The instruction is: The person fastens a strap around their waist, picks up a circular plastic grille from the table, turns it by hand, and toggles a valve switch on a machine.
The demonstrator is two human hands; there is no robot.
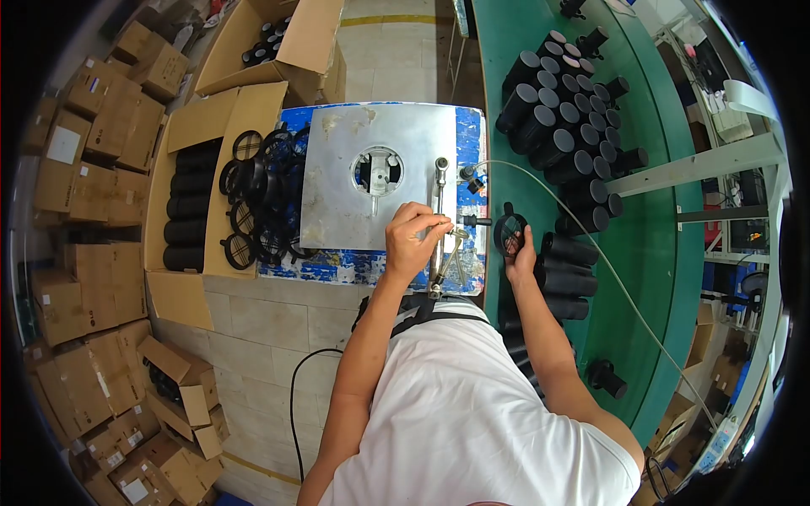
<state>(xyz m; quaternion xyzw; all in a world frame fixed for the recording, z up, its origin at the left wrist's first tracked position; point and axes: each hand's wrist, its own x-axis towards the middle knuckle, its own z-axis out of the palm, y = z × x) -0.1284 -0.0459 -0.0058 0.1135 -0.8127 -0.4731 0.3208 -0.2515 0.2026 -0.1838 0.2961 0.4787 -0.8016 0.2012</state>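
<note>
My left hand (409, 243) is closed in a pinch beside the upright metal rod assembly (440, 190) at the right edge of the metal plate (337, 202); what its fingertips hold, if anything, is too small to make out. My right hand (522, 255) grips a round black part with a mesh face and a short handle (510, 234), over the green bench. Between the hands, a small black knob (477, 221) sticks out to the right of the rod. The plate has a round opening with a metal fixture (377, 172) inside.
Black mesh rings (245, 218) are piled left of the plate, beside an open carton (187, 207) of black cylinders. Many black cylinders (553, 148) stand on the green bench (654, 278). A thin hose (620, 287) crosses the bench. Stacked cartons (93, 278) are at far left.
</note>
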